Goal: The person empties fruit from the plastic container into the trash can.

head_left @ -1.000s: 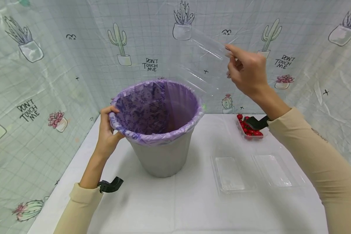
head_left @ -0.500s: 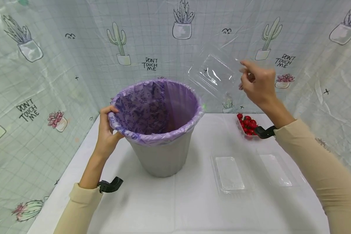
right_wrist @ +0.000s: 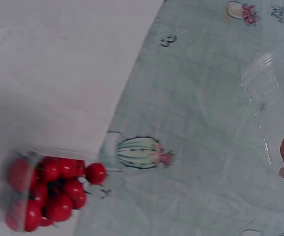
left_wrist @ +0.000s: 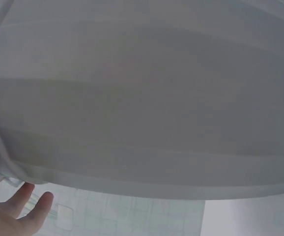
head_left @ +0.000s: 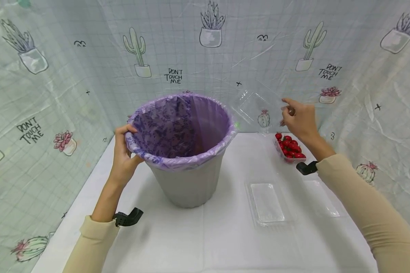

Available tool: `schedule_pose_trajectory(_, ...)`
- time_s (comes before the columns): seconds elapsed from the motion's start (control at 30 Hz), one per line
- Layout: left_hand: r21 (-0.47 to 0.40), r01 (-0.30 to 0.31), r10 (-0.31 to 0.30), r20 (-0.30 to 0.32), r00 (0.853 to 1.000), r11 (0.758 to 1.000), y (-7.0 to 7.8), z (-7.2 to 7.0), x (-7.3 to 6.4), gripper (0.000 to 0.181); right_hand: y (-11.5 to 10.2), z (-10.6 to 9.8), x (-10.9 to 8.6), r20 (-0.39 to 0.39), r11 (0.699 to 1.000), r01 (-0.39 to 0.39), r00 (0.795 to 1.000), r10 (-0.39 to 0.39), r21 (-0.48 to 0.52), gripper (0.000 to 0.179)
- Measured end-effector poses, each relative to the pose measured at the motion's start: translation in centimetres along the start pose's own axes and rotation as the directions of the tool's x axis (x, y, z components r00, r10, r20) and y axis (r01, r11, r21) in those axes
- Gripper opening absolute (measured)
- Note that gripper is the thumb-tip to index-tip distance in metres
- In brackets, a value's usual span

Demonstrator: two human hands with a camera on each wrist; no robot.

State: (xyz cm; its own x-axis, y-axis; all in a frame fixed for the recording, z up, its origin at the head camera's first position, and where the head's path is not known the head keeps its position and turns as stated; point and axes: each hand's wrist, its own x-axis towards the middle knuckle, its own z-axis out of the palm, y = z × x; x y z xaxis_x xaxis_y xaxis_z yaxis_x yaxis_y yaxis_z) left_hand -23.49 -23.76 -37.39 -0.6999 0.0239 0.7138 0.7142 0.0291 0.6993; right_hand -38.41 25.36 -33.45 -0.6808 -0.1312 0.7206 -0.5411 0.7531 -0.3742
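My left hand (head_left: 123, 159) grips the left rim of a grey bin (head_left: 191, 185), fingers and thumb over its purple patterned liner (head_left: 181, 163). The left wrist view holds mostly the bin's grey side, with some fingertips (left_wrist: 42, 209) at the lower left. To the right of the bin my right hand (head_left: 300, 119) is raised, pinching the edge of a clear plastic lid or shallow tray (head_left: 254, 105). This clear piece hangs tilted, apart from the bin, and is hard to make out against the backdrop. Below that hand sits a clear punnet of cherry tomatoes (head_left: 289, 148).
A clear plastic tray (head_left: 268, 203) lies on the white table (head_left: 164, 242). Another clear piece (head_left: 322, 199) lies right of it, partly hidden by my right sleeve. A cactus-print sheet (head_left: 150, 30) encloses the back and sides.
My right hand has moved down and slightly right with the clear plastic piece, away from above the bin's right rim towards the tomatoes. The left hand and bin stay put.
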Motion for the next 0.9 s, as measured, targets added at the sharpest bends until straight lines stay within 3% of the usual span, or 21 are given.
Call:
schedule_pose_trajectory(0.3,0.008,-0.004,0.004,0.005,1.000,1.000,0.0,0.0,0.0,0.085,2.4,2.2,-1.9,0.100,0.998,-0.029,0.994,0.034,-0.049,0.035)
schedule_pose_trajectory(0.43,0.011,-0.007,0.007,0.005,1.000,1.000,0.0,0.0,0.0,0.086,2.9,3.0,-2.7,0.170,0.992,-0.111,0.978,0.120,-0.063,0.039)
schedule_pose_trajectory(0.53,0.011,-0.007,0.007,0.006,1.000,1.000,0.0,0.0,0.0,0.086,3.1,3.5,-3.2,0.231,0.978,-0.200,0.950,0.208,-0.058,0.042)
schedule_pose_trajectory(0.63,0.013,-0.006,0.006,0.009,1.000,1.000,0.0,0.0,0.0,0.086,3.2,3.9,-3.6,0.298,0.955,-0.292,0.908,0.295,-0.055,0.044)
schedule_pose_trajectory(0.77,0.009,-0.003,0.003,0.004,1.000,1.000,0.0,-0.1,0.0,0.085,3.3,4.3,-3.9,0.362,0.929,-0.357,0.857,0.367,-0.094,0.046)
schedule_pose_trajectory(0.9,0.002,0.002,-0.002,-0.002,1.000,1.000,0.0,-0.1,0.0,0.087,3.3,4.7,-4.0,0.416,0.887,-0.446,0.789,0.451,-0.115,0.047)
